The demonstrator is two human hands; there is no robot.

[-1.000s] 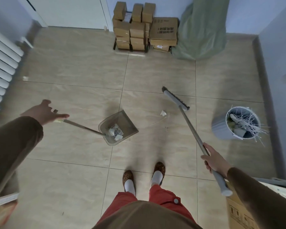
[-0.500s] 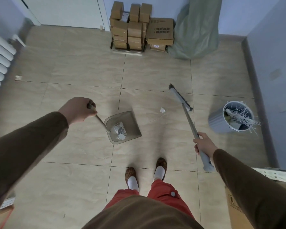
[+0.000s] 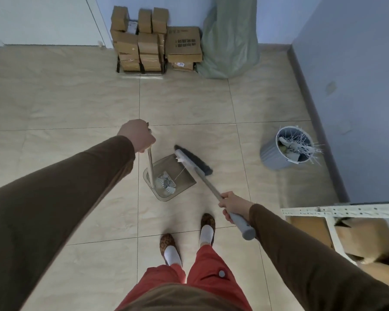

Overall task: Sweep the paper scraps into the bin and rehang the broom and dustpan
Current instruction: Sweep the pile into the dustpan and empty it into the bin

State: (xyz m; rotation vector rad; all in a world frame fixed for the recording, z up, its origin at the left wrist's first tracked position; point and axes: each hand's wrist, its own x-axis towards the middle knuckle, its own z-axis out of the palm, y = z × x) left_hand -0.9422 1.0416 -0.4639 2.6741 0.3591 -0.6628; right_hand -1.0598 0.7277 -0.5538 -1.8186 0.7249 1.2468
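A translucent brown dustpan (image 3: 182, 180) rests on the tiled floor in front of my feet, with several paper scraps (image 3: 165, 182) inside it. My left hand (image 3: 137, 135) grips the top of its upright handle. My right hand (image 3: 233, 203) holds the broom's handle near the grey grip. The broom head (image 3: 194, 160), with dark bristles, lies across the dustpan's open far edge, and a small white scrap (image 3: 179, 159) sits against it. The grey bin (image 3: 285, 151) stands on the right near the blue wall, full of white strips and paper.
Stacked cardboard boxes (image 3: 154, 41) and a green sack (image 3: 230, 39) stand against the far wall. A white metal rack (image 3: 337, 211) with boxes beneath is at my right. The blue wall runs along the right behind the bin.
My left hand has raised the dustpan handle upright and carried the pan toward the centre. The broom head has swept left from open floor to the pan's edge, pushing the white scrap along.
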